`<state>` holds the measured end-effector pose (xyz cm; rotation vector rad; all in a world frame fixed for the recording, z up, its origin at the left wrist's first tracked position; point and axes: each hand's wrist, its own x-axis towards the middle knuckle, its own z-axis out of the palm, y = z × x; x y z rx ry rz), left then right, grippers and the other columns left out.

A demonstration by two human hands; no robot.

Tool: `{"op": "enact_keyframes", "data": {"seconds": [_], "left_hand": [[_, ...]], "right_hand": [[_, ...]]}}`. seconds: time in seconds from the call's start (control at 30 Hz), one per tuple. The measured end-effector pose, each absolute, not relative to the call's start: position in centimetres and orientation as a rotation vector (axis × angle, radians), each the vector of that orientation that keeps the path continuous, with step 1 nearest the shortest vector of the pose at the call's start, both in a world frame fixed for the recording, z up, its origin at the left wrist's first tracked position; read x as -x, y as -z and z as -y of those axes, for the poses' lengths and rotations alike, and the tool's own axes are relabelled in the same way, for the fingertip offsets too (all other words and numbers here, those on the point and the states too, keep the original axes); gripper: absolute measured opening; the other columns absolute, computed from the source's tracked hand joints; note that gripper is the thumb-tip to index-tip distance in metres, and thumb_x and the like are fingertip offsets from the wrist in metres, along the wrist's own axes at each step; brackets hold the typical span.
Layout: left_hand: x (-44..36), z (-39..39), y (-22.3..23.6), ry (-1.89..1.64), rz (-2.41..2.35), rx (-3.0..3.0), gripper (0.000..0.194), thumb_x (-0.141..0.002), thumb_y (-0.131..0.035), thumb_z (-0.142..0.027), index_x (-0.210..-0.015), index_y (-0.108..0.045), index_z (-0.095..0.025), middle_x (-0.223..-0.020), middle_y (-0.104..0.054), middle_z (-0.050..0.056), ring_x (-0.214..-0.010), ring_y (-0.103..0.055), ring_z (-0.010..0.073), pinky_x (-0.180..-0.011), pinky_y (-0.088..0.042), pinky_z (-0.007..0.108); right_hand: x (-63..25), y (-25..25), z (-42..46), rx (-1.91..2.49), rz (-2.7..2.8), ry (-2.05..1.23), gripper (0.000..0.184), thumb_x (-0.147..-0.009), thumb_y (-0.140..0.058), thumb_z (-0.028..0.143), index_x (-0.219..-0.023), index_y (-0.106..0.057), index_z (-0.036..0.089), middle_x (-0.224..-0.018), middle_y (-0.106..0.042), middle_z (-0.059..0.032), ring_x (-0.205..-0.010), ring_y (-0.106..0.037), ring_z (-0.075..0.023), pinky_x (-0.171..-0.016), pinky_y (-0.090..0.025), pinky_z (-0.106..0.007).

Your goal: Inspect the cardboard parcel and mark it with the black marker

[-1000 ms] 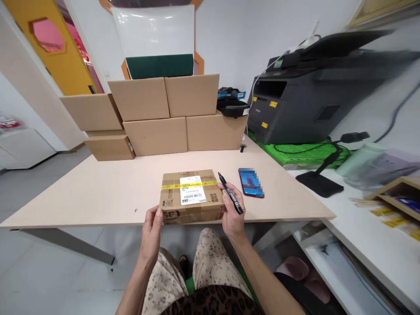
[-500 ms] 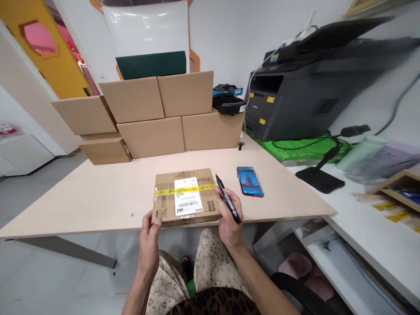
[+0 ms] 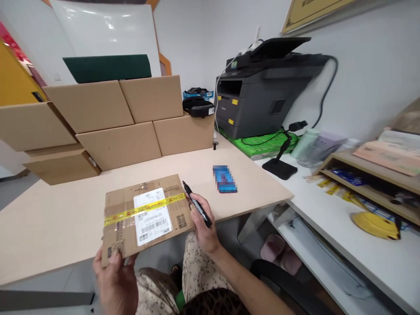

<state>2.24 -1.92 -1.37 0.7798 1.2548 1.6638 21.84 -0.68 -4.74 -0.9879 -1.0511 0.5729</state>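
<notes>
A flat cardboard box [image 3: 121,236] with a white shipping label [image 3: 152,216] and a band of yellow tape is tilted up at the near edge of the table. My left hand [image 3: 114,278] grips its near left corner, thumb on top and fingers underneath. At the right side, my right hand [image 3: 203,223] holds a black marker [image 3: 197,204] slanting up to the left, its dark end pointing away from me. That hand also touches the box's right edge; its fingertips are partly hidden. To the right of the marker a blue phone [image 3: 225,179], blurred out, lies on the table.
Larger cardboard boxes [image 3: 120,144] are stacked along the table's [image 3: 59,218] back, with a dark green box [image 3: 108,69] on top. A black printer [image 3: 259,105] stands at the back right. A black stand [image 3: 280,168] and a yellow tape measure-like object [image 3: 376,224] sit on the white side desk.
The box has been lifted nearer to me and tilted, its left side turned toward me. The view has swung right. The marker stays in my right hand.
</notes>
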Motion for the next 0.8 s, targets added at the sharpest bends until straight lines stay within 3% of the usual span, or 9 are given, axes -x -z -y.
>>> {"op": "enact_keyframes", "data": {"seconds": [0.07,0.2,0.33,0.57,0.7,0.8], "left_hand": [[-1.7,2.0,0.7,-1.659,-1.233,-0.822,0.034,-0.087,-0.060,-0.048,-0.119,-0.063,-0.039,-0.129,-0.068,-0.001,-0.118,-0.063,0.0287,-0.092,-0.056,0.046],[-0.5,2.5,0.7,-1.675,-1.239,-0.867,0.040,-0.089,-0.052,-0.052,-0.121,-0.069,-0.036,-0.119,-0.075,0.001,-0.117,-0.065,0.0346,-0.095,-0.056,0.053],[0.0,2.5,0.6,-1.689,-1.249,-0.725,0.037,-0.087,-0.055,-0.050,-0.118,-0.071,-0.036,-0.122,-0.073,0.001,-0.117,-0.063,0.0351,-0.096,-0.053,0.056],[0.6,0.9,0.0,-1.757,-1.155,-0.577,0.017,-0.080,-0.073,-0.035,-0.095,-0.066,-0.030,-0.118,-0.067,-0.004,-0.106,-0.060,0.0196,-0.089,-0.050,0.036],[1.4,-1.7,0.0,-1.818,-1.302,-0.555,0.031,-0.067,-0.076,-0.022,-0.085,-0.051,-0.026,-0.101,-0.063,-0.004,-0.094,-0.061,0.0189,-0.071,-0.050,0.031],[1.4,-3.9,-0.2,-1.809,-1.364,-0.553,0.031,-0.061,-0.073,-0.022,-0.082,-0.050,-0.024,-0.092,-0.058,-0.003,-0.079,-0.056,0.0175,-0.053,-0.041,0.026]], "right_hand": [[-23.9,4.0,-1.3,1.175,1.283,-0.412,0.039,-0.105,-0.040,0.035,-0.142,-0.047,0.025,-0.141,-0.060,-0.0117,-0.130,-0.058,-0.0247,-0.108,-0.049,-0.042],[-29.3,3.0,-6.5,1.333,1.568,-0.340,0.029,-0.100,-0.050,0.023,-0.126,-0.063,0.022,-0.137,-0.061,-0.0133,-0.134,-0.052,-0.0273,-0.116,-0.038,-0.045],[-32.5,3.4,-10.0,1.528,1.845,-0.327,0.018,-0.094,-0.067,0.024,-0.110,-0.069,0.016,-0.120,-0.068,-0.0100,-0.118,-0.062,-0.0289,-0.104,-0.047,-0.053],[-36.7,3.6,-10.1,1.860,1.749,-0.115,0.035,-0.099,-0.064,0.032,-0.133,-0.060,0.021,-0.142,-0.058,-0.0108,-0.124,-0.060,-0.0287,-0.104,-0.051,-0.053],[-41.6,3.6,-7.2,2.135,1.455,-0.017,0.036,-0.099,-0.064,0.034,-0.132,-0.060,0.019,-0.136,-0.061,-0.0109,-0.118,-0.063,-0.0280,-0.099,-0.054,-0.052],[-43.2,4.1,-4.8,2.269,1.351,-0.024,0.036,-0.100,-0.062,0.037,-0.130,-0.061,0.019,-0.131,-0.064,-0.0098,-0.115,-0.065,-0.0267,-0.098,-0.053,-0.051]]}}
